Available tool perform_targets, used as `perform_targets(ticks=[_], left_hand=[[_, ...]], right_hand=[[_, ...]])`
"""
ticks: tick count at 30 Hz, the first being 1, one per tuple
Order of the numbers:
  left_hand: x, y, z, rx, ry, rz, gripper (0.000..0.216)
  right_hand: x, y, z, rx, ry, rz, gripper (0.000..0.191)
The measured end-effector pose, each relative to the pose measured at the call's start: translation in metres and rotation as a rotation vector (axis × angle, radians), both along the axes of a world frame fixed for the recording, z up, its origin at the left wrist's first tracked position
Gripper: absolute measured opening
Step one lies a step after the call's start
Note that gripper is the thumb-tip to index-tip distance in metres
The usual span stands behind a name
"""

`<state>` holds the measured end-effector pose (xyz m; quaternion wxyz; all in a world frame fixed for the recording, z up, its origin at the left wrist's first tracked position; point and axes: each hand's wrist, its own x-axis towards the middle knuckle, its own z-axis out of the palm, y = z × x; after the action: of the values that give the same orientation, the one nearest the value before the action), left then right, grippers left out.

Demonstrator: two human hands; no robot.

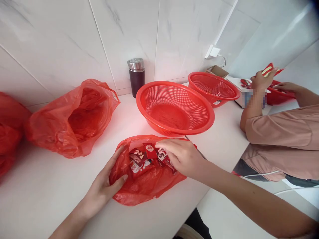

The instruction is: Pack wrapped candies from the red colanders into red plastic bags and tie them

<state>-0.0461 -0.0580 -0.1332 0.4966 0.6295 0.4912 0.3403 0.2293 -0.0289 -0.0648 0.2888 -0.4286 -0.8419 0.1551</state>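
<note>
An open red plastic bag (139, 189) lies on the table in front of me, with several small printed packets (138, 159) inside, mostly red and dark red. My left hand (106, 182) grips the bag's left end, thumb on the near side and fingers on the far side. Over the right part of the opening, my right hand (181, 156) has its fingers pinched at a small red packet (150, 151). Part of the bag's contents is hidden under that hand.
Behind the bag stands a large red mesh basket (174, 114), with a second red basket (214, 88) holding packets beyond it. A dark tumbler (136, 78) stands by the wall. Another open red bag (62, 126) sits left. A co-worker (281, 132) holds a red-and-yellow packet at right.
</note>
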Motion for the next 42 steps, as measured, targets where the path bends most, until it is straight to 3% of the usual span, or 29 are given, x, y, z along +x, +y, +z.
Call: perform_targets(ticks=[3,5,10,13,18,23,29,34,38,42], left_hand=[[-0.001,-0.001,0.0,-0.002,-0.001,-0.002,0.073],[-0.001,-0.001,-0.001,-0.003,0.0,0.006,0.074],[0.0,-0.001,-0.004,-0.018,0.019,0.037,0.072],[0.001,-0.001,-0.002,-0.019,0.019,0.032,0.071],[0.001,0.0,-0.001,-0.041,0.031,0.057,0.071],[0.003,-0.001,0.001,-0.036,0.003,0.059,0.073],[0.011,-0.006,0.008,-0.033,-0.067,0.081,0.071],[0.004,-0.002,0.002,0.014,-0.035,0.04,0.07],[0.0,0.0,0.01,-0.007,0.048,0.111,0.073],[-0.002,-0.001,0.029,-0.192,0.211,0.223,0.079]], right_hand=[[0.018,-0.001,0.008,0.191,0.016,-0.188,0.031],[0.028,-0.001,0.0,0.253,-0.05,-0.304,0.029],[0.029,-0.02,-0.038,0.239,-0.12,-0.303,0.036],[0.024,-0.033,-0.046,0.236,-0.098,-0.31,0.039],[0.023,-0.019,-0.033,0.262,-0.118,-0.365,0.034],[0.015,0.028,-0.023,0.295,-0.178,-0.454,0.037],[0.018,0.076,-0.025,0.294,-0.246,-0.613,0.037],[0.028,0.054,-0.022,0.315,-0.177,-0.618,0.039],[0.041,0.005,-0.015,0.166,-0.011,-0.473,0.049],[0.071,-0.026,-0.017,-0.282,0.001,-0.49,0.061]])
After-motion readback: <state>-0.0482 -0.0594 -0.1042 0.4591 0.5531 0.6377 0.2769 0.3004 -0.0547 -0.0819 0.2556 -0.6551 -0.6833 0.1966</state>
